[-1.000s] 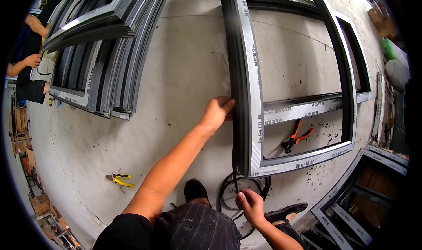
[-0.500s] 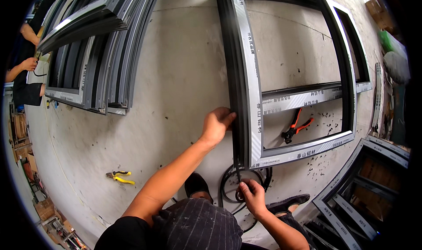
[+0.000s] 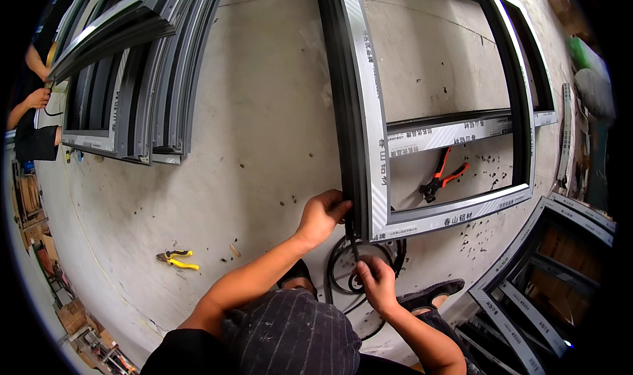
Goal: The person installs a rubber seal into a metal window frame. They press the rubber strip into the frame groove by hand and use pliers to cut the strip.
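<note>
A dark window frame (image 3: pixel 461 218) with silvery printed film along its faces lies in front of me. My left hand (image 3: pixel 323 217) is closed at the frame's near left corner, thumb pressed against the dark grooved side; its other fingers are partly hidden. Just below that corner, my right hand (image 3: pixel 377 281) pinches a black rubber seal strip (image 3: pixel 355 248) that runs up to the frame's side. More of the strip lies in loops on the floor between my feet.
Red-handled cutters (image 3: pixel 443 180) lie on the floor inside the frame's opening, yellow-handled pliers (image 3: pixel 178 259) at the left. Stacked frames (image 3: pixel 125 111) stand at the upper left, with a co-worker's hands (image 3: pixel 38 98) beside them. More frames (image 3: pixel 527 309) lean at the lower right.
My left hand has slid down the frame's side toward the near corner. My right hand keeps its pinch on the seal strip, slightly lower relative to my left hand's old place.
</note>
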Available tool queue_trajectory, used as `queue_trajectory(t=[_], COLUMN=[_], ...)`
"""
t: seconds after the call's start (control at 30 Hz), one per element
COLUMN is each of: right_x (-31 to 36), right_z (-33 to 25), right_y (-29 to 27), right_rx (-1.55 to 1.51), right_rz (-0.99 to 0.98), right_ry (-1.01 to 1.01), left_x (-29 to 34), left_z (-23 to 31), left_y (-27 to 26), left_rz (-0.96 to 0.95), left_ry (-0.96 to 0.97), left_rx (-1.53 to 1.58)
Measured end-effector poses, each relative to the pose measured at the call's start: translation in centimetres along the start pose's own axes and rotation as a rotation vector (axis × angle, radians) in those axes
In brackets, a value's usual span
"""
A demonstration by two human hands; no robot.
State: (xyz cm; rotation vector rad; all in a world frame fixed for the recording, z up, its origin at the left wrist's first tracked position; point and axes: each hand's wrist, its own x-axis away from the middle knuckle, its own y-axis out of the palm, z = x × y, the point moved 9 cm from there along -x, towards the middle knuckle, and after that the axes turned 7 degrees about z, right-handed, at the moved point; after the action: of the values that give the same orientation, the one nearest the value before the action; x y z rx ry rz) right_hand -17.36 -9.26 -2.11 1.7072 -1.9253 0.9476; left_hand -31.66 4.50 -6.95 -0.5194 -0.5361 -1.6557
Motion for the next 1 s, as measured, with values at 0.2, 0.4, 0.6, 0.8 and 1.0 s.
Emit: queue_trajectory(t=[0.2, 0.4, 0.6, 0.8, 1.0], right_x=[-0.1, -0.3, 0.2, 1.2, -7.2], right_z=[0.1, 0.0, -4.1, -18.3, -19.4], right_y=[0.3, 0.8, 1.5, -4.8, -13.9], right_rx=[0.013, 0.057, 0.394, 0.706, 1.028], right_rz=[-0.019, -0.039, -0.140, 0.097, 0.385], right_ry=[-0.014, -0.013, -0.282, -1.083, -0.948], left_x=[2.5, -3.6, -10.2, -5.9, 2.9], left_z=[-2.9, 0.1, 9.4, 3.0, -1.5], left_y=[0.5, -1.4, -3.2, -2.4, 1.1], left_rz=[0.017, 0.024, 0.066, 0.137, 0.196], left_ry=[0.078, -0.009, -0.003, 0.032, 0.102], left_rx=[-0.052, -0.087, 0.103, -0.028, -0.095])
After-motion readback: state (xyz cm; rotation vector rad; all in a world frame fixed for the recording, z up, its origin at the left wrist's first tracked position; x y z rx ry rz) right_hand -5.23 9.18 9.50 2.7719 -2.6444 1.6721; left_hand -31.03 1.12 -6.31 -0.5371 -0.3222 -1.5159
